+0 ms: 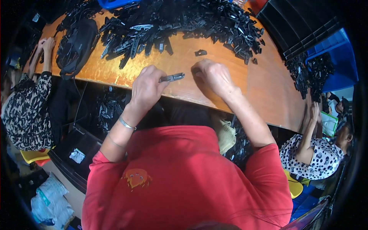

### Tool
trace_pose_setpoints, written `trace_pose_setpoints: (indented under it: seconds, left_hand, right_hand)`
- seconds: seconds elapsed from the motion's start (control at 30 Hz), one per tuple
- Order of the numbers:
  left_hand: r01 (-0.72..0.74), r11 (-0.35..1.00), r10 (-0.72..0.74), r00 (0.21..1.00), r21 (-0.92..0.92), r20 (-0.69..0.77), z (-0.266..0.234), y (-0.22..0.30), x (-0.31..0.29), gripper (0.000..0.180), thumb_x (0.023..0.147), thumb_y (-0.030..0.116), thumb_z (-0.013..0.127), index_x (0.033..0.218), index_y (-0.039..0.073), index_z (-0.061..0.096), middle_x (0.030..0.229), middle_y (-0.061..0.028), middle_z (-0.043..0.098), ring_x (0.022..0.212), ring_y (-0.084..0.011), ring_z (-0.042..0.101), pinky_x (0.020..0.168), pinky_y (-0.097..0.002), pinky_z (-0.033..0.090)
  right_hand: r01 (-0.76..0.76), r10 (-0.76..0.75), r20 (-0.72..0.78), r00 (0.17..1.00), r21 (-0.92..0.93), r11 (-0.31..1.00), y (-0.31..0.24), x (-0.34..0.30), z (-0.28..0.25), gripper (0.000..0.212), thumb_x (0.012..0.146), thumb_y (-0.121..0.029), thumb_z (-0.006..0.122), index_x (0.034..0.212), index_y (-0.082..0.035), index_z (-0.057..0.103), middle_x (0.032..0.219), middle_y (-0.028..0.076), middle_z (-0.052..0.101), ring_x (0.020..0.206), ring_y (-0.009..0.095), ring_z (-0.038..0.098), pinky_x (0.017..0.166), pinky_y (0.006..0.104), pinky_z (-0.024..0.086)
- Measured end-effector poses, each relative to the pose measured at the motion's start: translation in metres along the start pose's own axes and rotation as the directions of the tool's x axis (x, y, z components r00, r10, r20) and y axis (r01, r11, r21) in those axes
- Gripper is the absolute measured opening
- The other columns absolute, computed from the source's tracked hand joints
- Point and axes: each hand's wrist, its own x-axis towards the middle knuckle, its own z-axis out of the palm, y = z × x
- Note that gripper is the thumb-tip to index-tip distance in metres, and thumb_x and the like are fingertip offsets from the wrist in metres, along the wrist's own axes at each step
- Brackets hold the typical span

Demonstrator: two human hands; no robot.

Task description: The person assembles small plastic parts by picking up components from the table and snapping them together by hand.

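My left hand [147,85] is closed round one end of a long, narrow dark plastic part [173,78], just above the table's near edge. The free end of that part points to the right. A short gap away, my right hand [213,75] is held low over the wood with its fingers curled together. Something dark shows at its fingertips, too small and shaded to name. Beyond my right hand lies a single small black piece [200,53]. Farther back, a large heap of black plastic parts [165,23] spreads over the table.
The wooden table [264,84] curves across the view. A black bag [78,46] lies at left. Black crates [299,27] and a blue bin [341,65] stand at right, beside more black parts. Co-workers sit at both sides. A black crate [71,153] is at lower left.
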Motion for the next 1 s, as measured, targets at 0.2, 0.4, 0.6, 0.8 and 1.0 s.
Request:
trace_pose_setpoints:
  seconds: [0.2,0.4,0.6,0.8,1.0]
  left_hand:
    - [0.04,0.998,-0.041,0.998,-0.038,-0.046,0.004,0.0,-0.004,0.013,0.085,0.007,0.083,0.096,0.006,0.076,0.098,-0.0128,0.065,0.097,-0.0368,0.065,0.084,-0.0475,0.054]
    - [0.022,0.999,-0.024,0.999,-0.039,-0.039,0.005,-0.002,-0.004,0.019,0.085,0.009,0.086,0.1,0.003,0.076,0.097,-0.014,0.067,0.094,-0.0374,0.067,0.082,-0.0466,0.054]
    - [-0.007,0.999,0.003,0.997,-0.046,-0.078,0.008,-0.003,-0.003,0.017,0.086,0.008,0.085,0.097,0.002,0.074,0.094,-0.0143,0.066,0.091,-0.0374,0.067,0.079,-0.0463,0.054]
    - [0.007,0.998,-0.015,0.992,-0.063,-0.126,0.013,-0.002,0.002,0.013,0.087,0.005,0.082,0.095,0.001,0.073,0.092,-0.0156,0.063,0.087,-0.0383,0.066,0.077,-0.0464,0.054]
    - [0.203,0.946,-0.27,0.923,0.252,0.273,-0.083,-0.018,-0.023,0.021,0.086,0.006,0.084,0.105,0.003,0.077,0.104,-0.0136,0.073,0.103,-0.037,0.073,0.086,-0.0454,0.059]
  right_hand:
    - [0.107,-0.073,-0.199,0.977,0.168,0.98,-0.022,-0.001,0.013,0.024,0.09,-0.014,0.086,0.112,-0.008,0.081,0.102,0.014,0.073,0.091,0.037,0.075,0.078,0.0445,0.06]
    - [0.068,-0.044,-0.138,0.989,0.175,0.982,-0.025,0.002,0.029,0.026,0.088,-0.017,0.089,0.111,-0.009,0.082,0.104,0.011,0.071,0.094,0.034,0.074,0.079,0.0432,0.06]
    - [0.141,-0.125,-0.112,0.986,0.152,0.978,-0.011,0.01,0.029,0.024,0.088,-0.017,0.088,0.108,-0.008,0.081,0.103,0.01,0.071,0.094,0.035,0.074,0.078,0.0438,0.06]
    - [0.294,-0.281,-0.089,0.956,0.2,0.935,-0.019,0.03,0.038,0.021,0.088,-0.016,0.086,0.107,-0.007,0.081,0.102,0.01,0.072,0.088,0.035,0.073,0.074,0.0445,0.059]
    - [0.322,-0.322,-0.051,0.946,0.3,0.898,-0.041,0.018,0.044,0.016,0.095,-0.02,0.082,0.107,-0.009,0.081,0.101,0.011,0.071,0.092,0.035,0.074,0.078,0.0442,0.059]
